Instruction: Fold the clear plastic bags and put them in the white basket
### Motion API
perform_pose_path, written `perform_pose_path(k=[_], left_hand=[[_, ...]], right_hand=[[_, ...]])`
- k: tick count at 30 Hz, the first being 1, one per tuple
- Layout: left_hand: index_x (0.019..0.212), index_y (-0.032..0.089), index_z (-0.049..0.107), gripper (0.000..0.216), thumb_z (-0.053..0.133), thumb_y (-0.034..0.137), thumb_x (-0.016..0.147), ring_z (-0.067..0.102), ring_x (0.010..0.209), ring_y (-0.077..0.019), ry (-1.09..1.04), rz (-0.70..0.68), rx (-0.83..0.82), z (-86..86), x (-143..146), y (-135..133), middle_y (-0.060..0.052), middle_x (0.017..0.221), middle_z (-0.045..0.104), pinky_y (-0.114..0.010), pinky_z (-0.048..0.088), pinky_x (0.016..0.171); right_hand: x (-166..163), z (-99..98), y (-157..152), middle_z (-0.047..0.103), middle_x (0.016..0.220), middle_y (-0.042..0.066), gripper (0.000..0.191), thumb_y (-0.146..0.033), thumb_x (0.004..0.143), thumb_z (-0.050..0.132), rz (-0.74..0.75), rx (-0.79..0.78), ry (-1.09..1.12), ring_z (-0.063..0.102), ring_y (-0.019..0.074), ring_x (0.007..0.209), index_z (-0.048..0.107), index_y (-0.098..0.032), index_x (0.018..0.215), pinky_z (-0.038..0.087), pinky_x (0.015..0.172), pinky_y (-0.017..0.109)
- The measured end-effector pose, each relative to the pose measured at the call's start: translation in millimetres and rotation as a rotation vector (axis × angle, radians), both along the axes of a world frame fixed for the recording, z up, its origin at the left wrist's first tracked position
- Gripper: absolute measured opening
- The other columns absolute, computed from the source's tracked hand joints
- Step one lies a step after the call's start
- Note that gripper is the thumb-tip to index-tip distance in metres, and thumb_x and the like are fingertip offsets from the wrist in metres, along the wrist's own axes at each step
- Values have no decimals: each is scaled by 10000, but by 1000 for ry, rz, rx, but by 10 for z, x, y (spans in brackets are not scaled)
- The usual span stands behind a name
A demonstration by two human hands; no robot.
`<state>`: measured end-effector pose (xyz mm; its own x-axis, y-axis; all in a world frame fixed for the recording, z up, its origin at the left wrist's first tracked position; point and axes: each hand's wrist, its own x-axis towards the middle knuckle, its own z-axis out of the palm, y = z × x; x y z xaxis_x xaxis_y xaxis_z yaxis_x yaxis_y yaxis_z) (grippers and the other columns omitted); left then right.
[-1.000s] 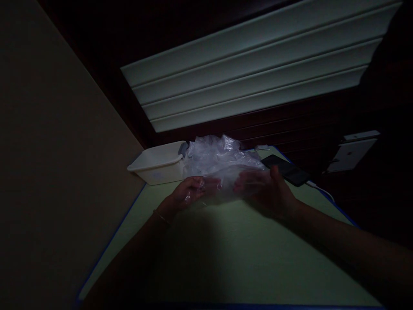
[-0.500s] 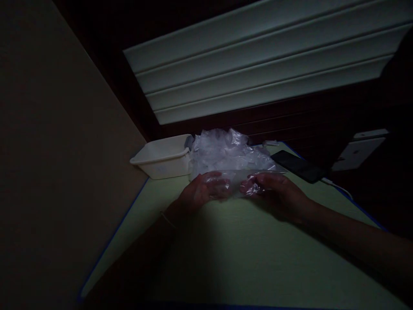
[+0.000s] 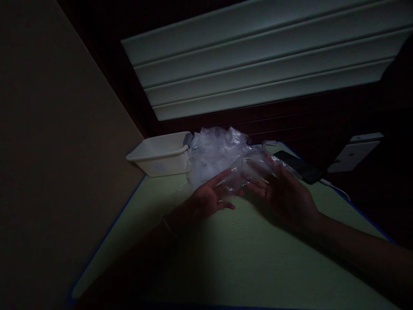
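The room is dim. My left hand (image 3: 208, 198) and my right hand (image 3: 287, 193) reach over a pale green table (image 3: 226, 258) and hold a thin clear plastic bag (image 3: 245, 172) between them. The left fingers are stretched out, pinching its near edge. The right hand's fingers are spread against the bag's right side. Just behind lies a crumpled heap of clear plastic bags (image 3: 216, 150).
A white plastic tub (image 3: 159, 155) stands at the table's far left corner by the wall. A dark phone (image 3: 298, 165) with a cable lies at the far right. A white device (image 3: 355, 150) sits further right. Blue tape edges the table.
Both hands have lifted and shifted the bag slightly up and right, and the fingers have spread out from a closer pinch.
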<state>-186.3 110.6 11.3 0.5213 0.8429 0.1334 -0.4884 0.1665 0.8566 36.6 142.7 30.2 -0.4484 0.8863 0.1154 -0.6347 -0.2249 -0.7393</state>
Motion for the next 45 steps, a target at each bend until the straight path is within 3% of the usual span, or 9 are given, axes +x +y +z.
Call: perform_pose_path(k=[5, 10, 14, 18, 22, 26, 30, 38, 45], left_hand=[[1250, 258, 554, 687, 708, 622, 689, 329, 1377, -334, -129, 250, -83, 109, 169, -132, -70, 1533, 330, -390, 432, 940], [1252, 277, 555, 417, 600, 429, 867, 265, 1427, -263, -91, 340, -132, 117, 318, -179, -8, 1542, 326, -406, 358, 1065], [1228, 209, 582, 410, 642, 360, 852, 387, 1365, -261, -68, 421, -102, 92, 401, -199, -74, 1436, 482, -375, 363, 1086], [1129, 158, 599, 281, 622, 178, 849, 596, 1153, -214, -40, 612, -243, 89, 390, -163, -95, 1199, 647, -330, 446, 1015], [1052, 138, 581, 261, 638, 108, 799, 671, 917, -177, -83, 657, -199, 117, 326, -113, -59, 921, 692, -332, 510, 921], [1129, 110, 549, 411, 662, 86, 735, 658, 736, -145, -64, 656, -165, 140, 242, -77, -27, 768, 672, -312, 535, 801], [1252, 95, 495, 567, 670, 93, 712, 648, 672, -143, -12, 575, -116, 131, 110, -45, -8, 730, 662, -309, 533, 736], [1369, 127, 390, 714, 689, 137, 722, 688, 614, -196, 337, 175, -42, 200, -147, -42, -23, 697, 691, -293, 514, 604], [1346, 134, 390, 719, 743, 188, 722, 685, 622, -187, 682, 82, -138, 211, -312, -13, -51, 737, 714, -244, 474, 536]], right_hand=[[-69, -83, -105, 447, 1478, -58, 415, -505, 961, 397, -8, 114, -86, 365, 201, 1381, 421, -468, 1374, 327, 1106, 482], [-104, -262, -224, 199, 1590, -97, 505, -531, 968, 356, -28, 268, -306, 114, 190, 1472, 292, -448, 1462, 145, 1177, 491], [-41, -320, -294, 120, 1601, -103, 534, -514, 981, 330, 27, 431, -575, 1, 167, 1478, 242, -400, 1496, -37, 1190, 446], [2, -317, -301, 166, 1599, -62, 600, -526, 941, 447, 114, 518, -565, 58, 200, 1478, 261, -386, 1494, -6, 1189, 458], [-33, -252, -233, 375, 1528, 3, 608, -692, 842, 467, 195, 306, -272, 255, 258, 1435, 500, -366, 1353, 174, 1161, 495], [-34, -73, -116, 550, 1388, 77, 606, -730, 794, 484, 207, 12, -75, 434, 292, 1335, 625, -274, 1168, 325, 1103, 489], [58, 78, 8, 659, 1217, 144, 531, -634, 870, 433, 142, -143, -117, 615, 299, 1134, 642, -198, 1089, 436, 1012, 476], [127, -33, 161, 744, 977, 84, 398, -424, 753, 719, 224, -78, -258, 705, 211, 751, 677, -231, 1099, 580, 636, 308], [84, -199, 272, 729, 698, 48, 278, -192, 737, 773, 138, -22, -483, 641, 145, 499, 679, -170, 998, 520, 404, 226]])
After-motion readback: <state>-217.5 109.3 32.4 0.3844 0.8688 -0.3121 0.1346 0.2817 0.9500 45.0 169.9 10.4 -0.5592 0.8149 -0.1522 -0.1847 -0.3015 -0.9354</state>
